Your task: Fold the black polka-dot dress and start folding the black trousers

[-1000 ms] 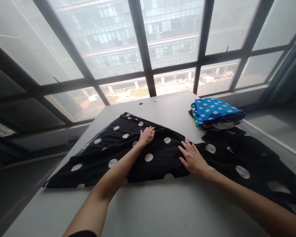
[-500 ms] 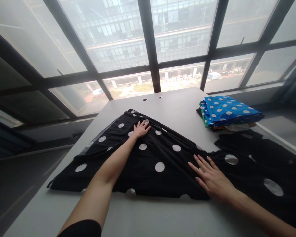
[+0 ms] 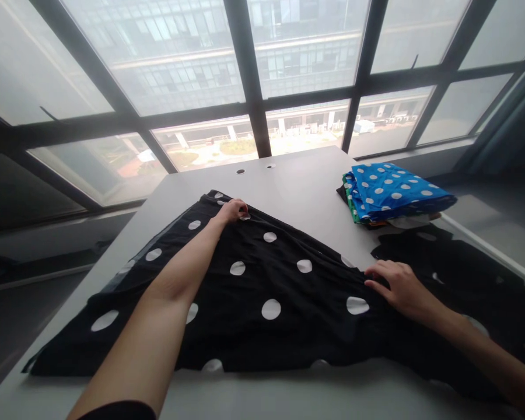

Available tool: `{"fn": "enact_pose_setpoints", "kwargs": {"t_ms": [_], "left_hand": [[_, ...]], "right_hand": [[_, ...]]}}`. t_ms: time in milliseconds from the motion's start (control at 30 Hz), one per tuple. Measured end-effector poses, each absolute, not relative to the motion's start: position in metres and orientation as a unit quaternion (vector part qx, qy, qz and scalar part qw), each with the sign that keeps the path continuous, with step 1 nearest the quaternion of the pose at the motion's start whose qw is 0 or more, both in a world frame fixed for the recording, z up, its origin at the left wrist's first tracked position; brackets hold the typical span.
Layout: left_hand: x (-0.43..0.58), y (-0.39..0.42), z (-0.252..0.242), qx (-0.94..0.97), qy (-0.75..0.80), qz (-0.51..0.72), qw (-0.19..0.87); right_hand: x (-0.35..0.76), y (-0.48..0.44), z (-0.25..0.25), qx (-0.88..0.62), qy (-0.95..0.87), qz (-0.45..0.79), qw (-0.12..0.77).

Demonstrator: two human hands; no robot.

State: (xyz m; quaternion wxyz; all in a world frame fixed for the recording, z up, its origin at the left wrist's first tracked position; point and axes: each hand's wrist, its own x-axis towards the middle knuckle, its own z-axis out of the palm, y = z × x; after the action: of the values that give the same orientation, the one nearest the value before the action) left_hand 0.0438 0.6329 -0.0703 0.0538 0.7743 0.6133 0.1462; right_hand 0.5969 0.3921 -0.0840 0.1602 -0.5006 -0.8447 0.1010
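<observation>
Our bare left forearm hid part of the black, white-dotted cloth across the flat white table; the frame cut the cloth off near four o'clock. It lay lengthwise nine-to-three, peak toward eleven. Our left hand curled its fingers, our right hand narrowed them at its edge; whether either gripped, we couldn't tell

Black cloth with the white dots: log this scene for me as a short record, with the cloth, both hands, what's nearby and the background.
Cloth: black fabric with round white dots, lightly creased, spread over a smooth white table
Left hand: bare left hand, fingers curled at the fabric's far edge
Right hand: bare right hand, fingers curled at that edge, farther right
Grip: firmness unclear for both
Nearby: stack of folded cloth, blue with white dots on top, green showing below
Background: dark-framed glass windows
</observation>
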Motion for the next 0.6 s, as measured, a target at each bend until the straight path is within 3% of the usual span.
{"fn": "enact_pose_setpoints", "kwargs": {"t_ms": [133,300,500,600], "left_hand": [[0.039,0.635,-0.047,0.766,0.609,0.2,0.039],[0.048,0.635,-0.025,0.679,0.677,0.279,-0.05],[0.101,0.632,-0.071,0.634,0.732,0.247,-0.025],[0.117,0.629,-0.092,0.682,0.695,0.227,0.016]], "right_hand": [[0.6,0.384,-0.073,-0.45,-0.871,0.056,0.188],[0.597,0.385,-0.06,-0.478,-0.835,0.043,0.269],[0.592,0.413,-0.09,-0.61,-0.777,0.064,0.139],[0.588,0.413,-0.09,-0.608,-0.782,0.017,0.137]]}}
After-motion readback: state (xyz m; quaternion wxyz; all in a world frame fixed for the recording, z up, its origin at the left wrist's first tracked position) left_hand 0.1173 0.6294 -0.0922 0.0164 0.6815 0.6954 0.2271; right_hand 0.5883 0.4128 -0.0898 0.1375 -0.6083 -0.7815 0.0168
